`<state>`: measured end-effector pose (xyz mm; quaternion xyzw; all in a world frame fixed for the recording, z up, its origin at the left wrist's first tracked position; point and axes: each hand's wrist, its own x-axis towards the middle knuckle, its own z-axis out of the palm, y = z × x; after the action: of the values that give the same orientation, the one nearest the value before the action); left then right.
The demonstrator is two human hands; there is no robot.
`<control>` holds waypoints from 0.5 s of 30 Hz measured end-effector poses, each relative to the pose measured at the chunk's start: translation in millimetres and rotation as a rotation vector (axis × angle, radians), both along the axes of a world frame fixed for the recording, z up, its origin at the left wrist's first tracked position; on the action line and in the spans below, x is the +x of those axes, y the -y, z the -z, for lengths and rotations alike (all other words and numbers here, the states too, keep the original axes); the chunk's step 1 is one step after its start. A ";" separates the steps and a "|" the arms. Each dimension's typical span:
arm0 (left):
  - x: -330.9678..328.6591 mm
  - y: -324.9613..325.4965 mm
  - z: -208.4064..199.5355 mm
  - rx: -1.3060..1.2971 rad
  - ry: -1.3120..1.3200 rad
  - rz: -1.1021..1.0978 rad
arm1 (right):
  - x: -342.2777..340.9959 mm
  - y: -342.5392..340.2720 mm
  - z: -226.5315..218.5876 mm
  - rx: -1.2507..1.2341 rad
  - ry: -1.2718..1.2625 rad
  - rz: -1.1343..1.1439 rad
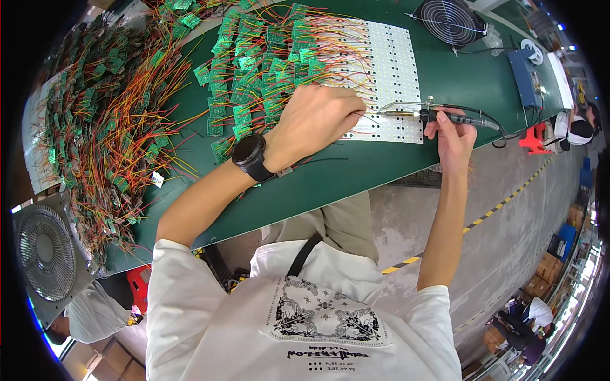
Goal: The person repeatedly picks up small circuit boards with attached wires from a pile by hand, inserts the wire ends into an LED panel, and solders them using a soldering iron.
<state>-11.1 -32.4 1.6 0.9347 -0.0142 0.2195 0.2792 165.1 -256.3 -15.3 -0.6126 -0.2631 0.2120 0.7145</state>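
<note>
My right hand [452,138] is closed around the black handle of a soldering iron [467,119], which has a thin metal tube running along its top. Its tip points left, over a white panel [395,70] dotted with rows of small spots. Close to that tip, my left hand [321,117] is closed in a pinch on a thin wire at the panel's near part; the fingertips partly hide it. Rows of small green circuit boards [244,79] with red and yellow wires lie left of the panel, their wires reaching onto it. A black watch [249,154] is on my left wrist.
A large heap of wired circuit boards [114,127] covers the green table's [457,79] left end. At the back right are a black fan [450,22], a blue box [522,77] and a solder spool [531,52]. A grey fan [44,251] stands far left. Other people sit farther off.
</note>
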 end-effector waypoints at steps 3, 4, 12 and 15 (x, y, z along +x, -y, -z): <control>0.8 -0.8 1.6 0.010 0.002 0.002 | -0.1 -0.4 -0.9 0.000 0.006 -0.016; 0.6 -0.8 1.6 0.010 0.001 0.001 | -0.3 -0.6 -1.1 -0.006 0.006 -0.016; 0.4 -0.2 0.6 0.010 0.010 0.002 | -0.9 -0.5 -0.2 -0.019 0.014 -0.008; 0.3 -0.1 0.4 0.009 0.009 0.000 | -1.3 -0.6 -0.8 -0.026 0.013 -0.009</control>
<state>-10.8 -32.4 1.2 0.9348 -0.0165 0.2238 0.2752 163.9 -255.8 -14.4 -0.6221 -0.2680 0.2146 0.7037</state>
